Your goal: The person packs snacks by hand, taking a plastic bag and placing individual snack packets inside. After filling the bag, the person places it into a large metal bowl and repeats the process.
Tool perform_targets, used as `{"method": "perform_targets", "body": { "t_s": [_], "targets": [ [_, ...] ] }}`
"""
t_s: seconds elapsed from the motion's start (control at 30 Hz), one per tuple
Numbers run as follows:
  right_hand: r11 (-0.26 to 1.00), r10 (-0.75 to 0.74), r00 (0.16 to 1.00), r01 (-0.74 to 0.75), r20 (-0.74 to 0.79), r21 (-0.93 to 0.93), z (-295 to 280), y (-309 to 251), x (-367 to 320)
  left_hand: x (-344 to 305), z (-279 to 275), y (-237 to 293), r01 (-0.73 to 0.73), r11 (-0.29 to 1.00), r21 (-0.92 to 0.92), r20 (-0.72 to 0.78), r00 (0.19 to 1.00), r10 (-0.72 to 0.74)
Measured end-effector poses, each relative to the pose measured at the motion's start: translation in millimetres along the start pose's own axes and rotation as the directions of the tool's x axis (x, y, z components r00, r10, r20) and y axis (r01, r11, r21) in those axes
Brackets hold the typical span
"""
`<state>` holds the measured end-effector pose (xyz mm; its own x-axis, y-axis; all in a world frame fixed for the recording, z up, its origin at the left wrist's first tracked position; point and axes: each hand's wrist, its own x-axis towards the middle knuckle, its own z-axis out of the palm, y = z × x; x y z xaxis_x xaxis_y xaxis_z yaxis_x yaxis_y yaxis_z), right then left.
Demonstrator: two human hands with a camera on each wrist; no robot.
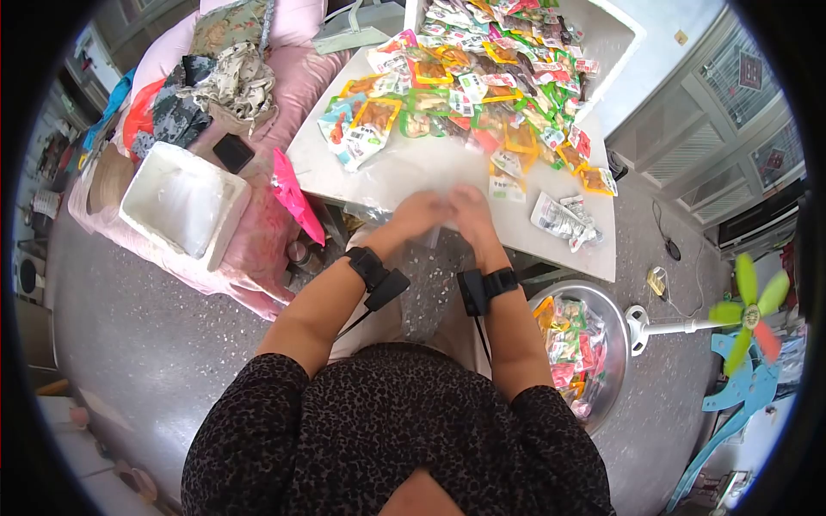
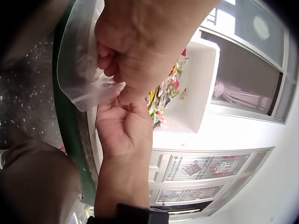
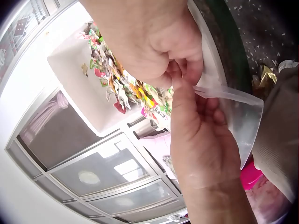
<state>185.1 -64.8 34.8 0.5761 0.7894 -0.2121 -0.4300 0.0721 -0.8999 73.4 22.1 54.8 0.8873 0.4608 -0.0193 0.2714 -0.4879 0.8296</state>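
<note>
Over the near edge of the white table (image 1: 387,172), my left hand (image 1: 419,213) and right hand (image 1: 470,213) meet with fingertips together. Both pinch the top of a clear plastic zip bag (image 2: 77,60), which hangs down between them toward my lap. In the right wrist view, the bag's film (image 3: 245,123) spreads out beyond the left hand's fingers. Curled fingers partly hide the bag's mouth. Ahead of my hands lies a spread of small colourful snack packets (image 1: 430,103).
A white foam box (image 1: 615,52) at the back spills packets onto the table. Silvery packets (image 1: 564,222) lie right of my hands. On the floor at right stand a metal basin (image 1: 615,327) of packets and a fan (image 1: 750,316). Another foam box (image 1: 185,202) sits on pink cloth.
</note>
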Motion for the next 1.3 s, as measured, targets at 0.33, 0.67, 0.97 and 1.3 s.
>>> {"method": "perform_targets", "body": {
  "t_s": [0.33, 0.67, 0.97, 1.3],
  "targets": [
    [1.0, 0.021, 1.0, -0.021, -0.016, -0.004, 3.4, -2.6, -1.8, -3.4, -3.1, 2.7, 0.027, 0.999, -0.039, -0.035, 0.999, -0.028],
    [0.619, -0.41, 0.91, 0.221, -0.069, -0.754, -6.0, 4.6, 10.8, -5.3, 13.5, 4.7, 0.041, 0.994, 0.102, -0.356, 0.934, -0.002],
    [0.364, -0.636, 0.772, 0.273, -0.023, -0.891, -47.8, -38.5, 36.5, 8.8, 24.0, 2.2, 0.04, 0.941, 0.335, -0.387, 0.917, 0.099],
    [0.29, -0.665, 0.742, 0.151, -0.085, -0.945, -161.0, -80.7, 144.7, 16.5, 34.9, 9.1, -0.064, 0.879, 0.472, -0.314, 0.919, 0.236]
  ]
}}
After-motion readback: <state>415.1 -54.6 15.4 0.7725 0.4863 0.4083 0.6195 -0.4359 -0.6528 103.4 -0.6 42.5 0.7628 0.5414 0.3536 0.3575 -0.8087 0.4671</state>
